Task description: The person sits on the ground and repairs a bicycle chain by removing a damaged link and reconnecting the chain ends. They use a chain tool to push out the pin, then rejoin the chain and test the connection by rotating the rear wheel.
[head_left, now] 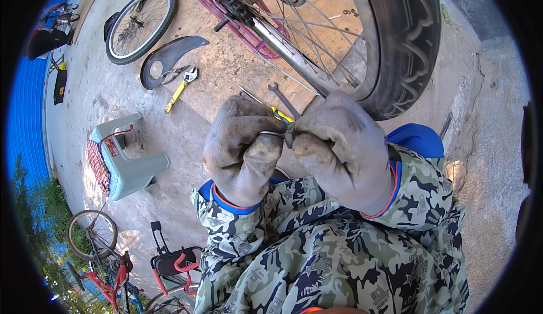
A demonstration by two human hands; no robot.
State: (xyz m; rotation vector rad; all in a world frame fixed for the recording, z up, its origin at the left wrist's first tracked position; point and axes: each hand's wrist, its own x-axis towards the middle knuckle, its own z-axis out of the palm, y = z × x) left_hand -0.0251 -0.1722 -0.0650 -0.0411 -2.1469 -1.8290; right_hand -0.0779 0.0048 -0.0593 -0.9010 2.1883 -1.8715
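Two gloved hands meet at the centre of the scene, thumbs facing each other. Between them is a small metal part (289, 137), dark at the gap, with a thin pale edge running toward the left thumb; its exact shape is mostly hidden by the fingers. The left hand (240, 153) is curled tight, pinching its side of the part between thumb and bent forefinger. The right hand (345, 150) is closed too, thumb and forefinger gripping the other side. Both gloves are grey and smudged, worn below camouflage sleeves (421, 192) with blue and orange cuffs.

Just beyond the hands lie a yellow-and-black screwdriver (281, 115), partly covered, and an open-ended wrench (284, 100). Farther off, on the far right, stands a large bicycle wheel (407, 48) with a dark tyre, next to a pink frame (249, 39) and a chain (226, 0).

To the far left, a yellow-handled adjustable wrench (181, 90) rests near a dark curved mudguard (167, 56), with a loose wheel (140, 25) beyond. A pale green stool (136, 155) is on the left, and a red bicycle (116, 283) at the near left.
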